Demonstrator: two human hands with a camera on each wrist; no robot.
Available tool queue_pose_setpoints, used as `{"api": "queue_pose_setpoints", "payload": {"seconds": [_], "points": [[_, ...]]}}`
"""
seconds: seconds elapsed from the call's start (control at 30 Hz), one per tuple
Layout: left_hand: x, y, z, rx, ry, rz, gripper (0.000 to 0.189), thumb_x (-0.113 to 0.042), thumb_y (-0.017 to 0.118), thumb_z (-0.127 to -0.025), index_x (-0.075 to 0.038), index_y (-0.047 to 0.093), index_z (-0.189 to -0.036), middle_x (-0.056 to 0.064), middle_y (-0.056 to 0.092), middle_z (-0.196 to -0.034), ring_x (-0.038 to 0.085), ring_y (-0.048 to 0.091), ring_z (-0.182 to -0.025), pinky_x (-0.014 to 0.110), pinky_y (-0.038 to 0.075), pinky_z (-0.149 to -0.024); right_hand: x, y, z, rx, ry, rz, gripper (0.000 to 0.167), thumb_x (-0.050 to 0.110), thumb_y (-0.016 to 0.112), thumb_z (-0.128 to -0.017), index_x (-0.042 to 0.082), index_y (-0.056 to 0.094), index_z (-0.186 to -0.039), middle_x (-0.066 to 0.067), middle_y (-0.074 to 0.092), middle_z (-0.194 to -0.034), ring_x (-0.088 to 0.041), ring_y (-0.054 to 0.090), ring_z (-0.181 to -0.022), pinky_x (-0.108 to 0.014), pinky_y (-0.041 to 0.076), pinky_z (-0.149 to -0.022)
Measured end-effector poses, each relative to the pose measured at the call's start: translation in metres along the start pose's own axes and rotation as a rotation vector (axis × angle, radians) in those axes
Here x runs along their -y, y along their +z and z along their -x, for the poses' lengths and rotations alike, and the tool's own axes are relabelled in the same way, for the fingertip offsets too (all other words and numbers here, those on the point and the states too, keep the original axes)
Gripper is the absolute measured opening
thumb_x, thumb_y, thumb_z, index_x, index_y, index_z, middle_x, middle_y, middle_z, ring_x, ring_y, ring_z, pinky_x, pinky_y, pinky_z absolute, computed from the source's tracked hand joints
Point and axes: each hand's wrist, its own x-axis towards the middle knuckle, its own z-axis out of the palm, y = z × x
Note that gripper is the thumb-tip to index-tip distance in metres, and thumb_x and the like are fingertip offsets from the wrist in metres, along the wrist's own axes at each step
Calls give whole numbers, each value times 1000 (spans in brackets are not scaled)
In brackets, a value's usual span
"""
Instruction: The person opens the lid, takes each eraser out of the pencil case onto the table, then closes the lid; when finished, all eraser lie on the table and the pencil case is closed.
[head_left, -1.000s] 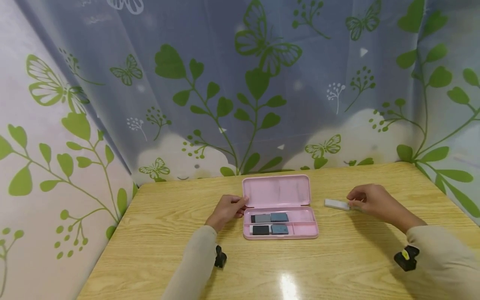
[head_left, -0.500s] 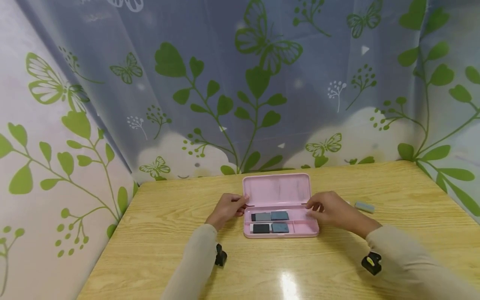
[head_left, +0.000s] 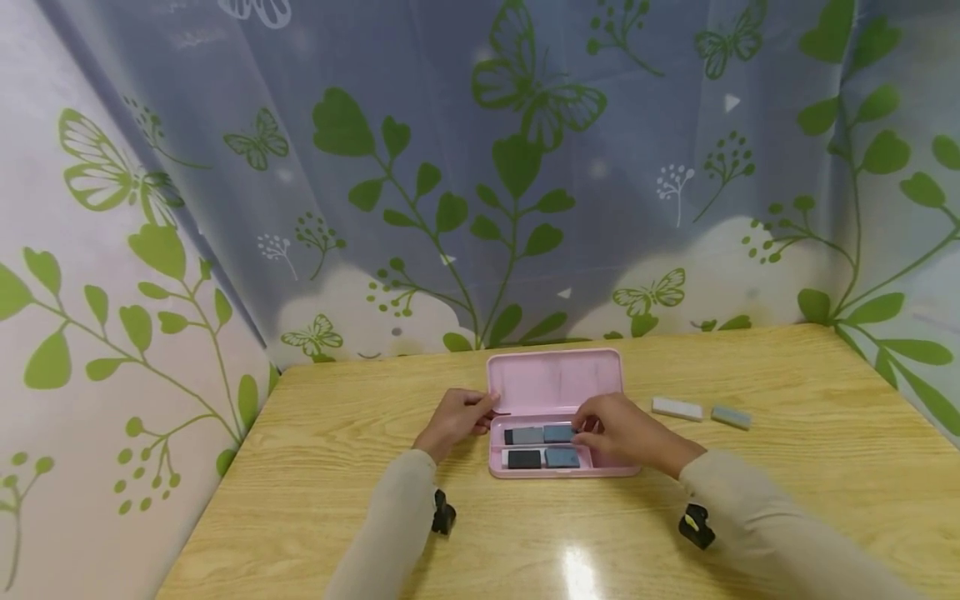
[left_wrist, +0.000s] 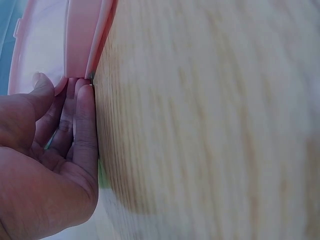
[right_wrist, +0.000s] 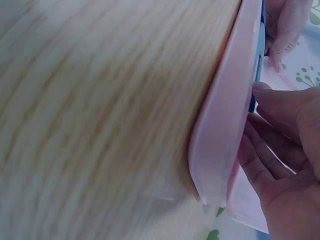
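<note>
An open pink pencil case [head_left: 607, 472] lies on the table, its lid [head_left: 540, 382] tilted back. In its upper compartment a grey eraser [head_left: 527, 436] and a blue-grey eraser [head_left: 557, 433] lie end to end. The lower one holds a black-sleeved eraser [head_left: 523, 459] and another blue-grey eraser [head_left: 562, 457]. My left hand [head_left: 457, 418] pinches the lid's left edge near the hinge, thumb inside and fingers behind. My right hand [head_left: 618, 431] reaches over the case's right part, thumb and fingertips pinching the upper blue-grey eraser's right end. That hand hides the right-hand compartments.
A white eraser [head_left: 677, 408] and a grey-green eraser [head_left: 731, 417] lie on the wooden table [head_left: 337, 467], right of the case. A curtain [head_left: 420, 208] printed with leaves and butterflies hangs behind the table's far edge. Each wrist carries a small black camera.
My right hand has left the white eraser on the table, moved left to the case and reached the upper blue-grey eraser. My left hand has stayed at the lid.
</note>
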Motion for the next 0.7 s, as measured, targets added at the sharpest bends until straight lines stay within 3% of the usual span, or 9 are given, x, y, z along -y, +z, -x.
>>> {"api": "queue_pose_setpoints", "payload": {"seconds": [0.37,0.7], "points": [[1,-1,-1,-3,0,2,35,-29,62,-103,3,74,-110,8,68,-89,12,59,-74,24,57,-68,-2,4,-4,4,21,-40,7,3,78,-88,1,74,-94,1,70,-85,-6,63,-75,-23,55,-66],[1,-1,-1,8,4,11,33,-26,62,-104,4,74,-108,7,68,-87,12,60,-73,23,57,-67,-4,7,-6,-12,-8,-58,6,5,78,-89,2,74,-92,1,70,-84,-6,63,-75,-24,55,-65]]}}
